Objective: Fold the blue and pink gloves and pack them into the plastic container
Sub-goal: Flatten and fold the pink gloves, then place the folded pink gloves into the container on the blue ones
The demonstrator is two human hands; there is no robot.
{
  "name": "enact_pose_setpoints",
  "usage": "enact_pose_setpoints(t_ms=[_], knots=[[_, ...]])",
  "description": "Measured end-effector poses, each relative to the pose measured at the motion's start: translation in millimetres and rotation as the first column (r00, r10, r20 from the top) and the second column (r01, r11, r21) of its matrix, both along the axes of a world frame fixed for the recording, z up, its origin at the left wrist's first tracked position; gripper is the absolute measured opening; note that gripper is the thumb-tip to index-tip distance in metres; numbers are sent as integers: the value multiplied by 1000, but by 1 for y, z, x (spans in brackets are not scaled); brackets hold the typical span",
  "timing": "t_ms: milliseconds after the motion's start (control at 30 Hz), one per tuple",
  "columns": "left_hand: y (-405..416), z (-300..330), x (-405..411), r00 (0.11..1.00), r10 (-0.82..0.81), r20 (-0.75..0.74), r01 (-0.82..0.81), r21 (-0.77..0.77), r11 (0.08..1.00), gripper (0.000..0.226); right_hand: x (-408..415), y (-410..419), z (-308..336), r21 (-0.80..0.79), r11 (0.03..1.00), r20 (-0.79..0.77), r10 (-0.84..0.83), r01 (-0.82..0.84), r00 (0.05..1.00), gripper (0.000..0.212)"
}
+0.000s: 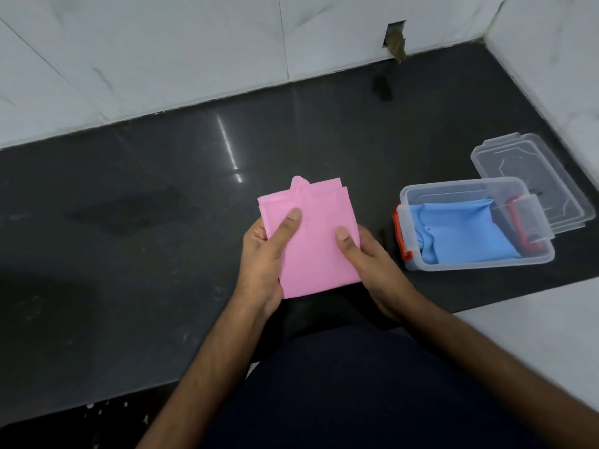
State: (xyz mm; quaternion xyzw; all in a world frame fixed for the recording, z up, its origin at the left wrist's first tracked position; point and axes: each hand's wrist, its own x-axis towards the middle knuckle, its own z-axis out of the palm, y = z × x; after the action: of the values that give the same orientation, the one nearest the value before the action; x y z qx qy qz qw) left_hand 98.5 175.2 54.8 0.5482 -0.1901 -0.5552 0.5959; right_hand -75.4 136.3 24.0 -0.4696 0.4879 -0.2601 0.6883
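Observation:
The pink gloves (314, 234) are folded into a flat square that I hold above the dark counter, in the middle of the view. My left hand (265, 254) grips their left edge with the thumb on top. My right hand (369, 260) grips the right edge, thumb pressed on the pink surface. To the right stands the clear plastic container (479, 262) with orange latches, open. The folded blue gloves (466, 231) lie inside it.
The container's clear lid (531, 170) lies behind the container, near the right wall. White tiled walls run along the back and right of the black counter (162, 189). A hole in the tiles (395, 37) shows at the back.

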Motion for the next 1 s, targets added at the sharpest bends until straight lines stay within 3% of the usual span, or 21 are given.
enact_pose_setpoints(t_ms=[67,133,400,500,567,700,767,833,900,1000], knots=[[-3,11,-3,999,31,-15,-31,5,1000,30,-3,-3,14,63,998,127,-5,-3,992,53],[-6,18,-7,997,63,-52,-62,17,998,30,-10,-6,31,27,1000,159,-11,7,987,46],[-28,28,-36,999,-34,-10,33,-65,997,37,-57,-32,81,-326,943,-94,36,-65,995,30],[-43,29,-49,990,-122,74,127,-61,990,41,-82,-46,95,-393,912,-138,66,-116,988,26],[-53,32,-57,971,-136,198,148,-47,988,58,-98,-54,107,-413,897,-161,97,-156,982,27],[-76,54,-65,816,-149,559,273,-145,951,104,-131,-69,135,-461,824,-374,155,-328,914,23],[-89,69,-65,698,-239,675,490,-207,847,113,-141,-75,147,-440,775,-495,212,-454,843,20],[-103,83,-69,547,-380,746,701,-160,695,116,-147,-78,156,-391,748,-551,277,-537,787,19],[-111,90,-76,442,-477,760,814,-116,569,101,-151,-81,161,-349,712,-598,332,-609,730,10],[-114,92,-89,454,-577,679,840,-112,530,42,-158,-83,165,-294,700,-591,401,-650,700,5]])
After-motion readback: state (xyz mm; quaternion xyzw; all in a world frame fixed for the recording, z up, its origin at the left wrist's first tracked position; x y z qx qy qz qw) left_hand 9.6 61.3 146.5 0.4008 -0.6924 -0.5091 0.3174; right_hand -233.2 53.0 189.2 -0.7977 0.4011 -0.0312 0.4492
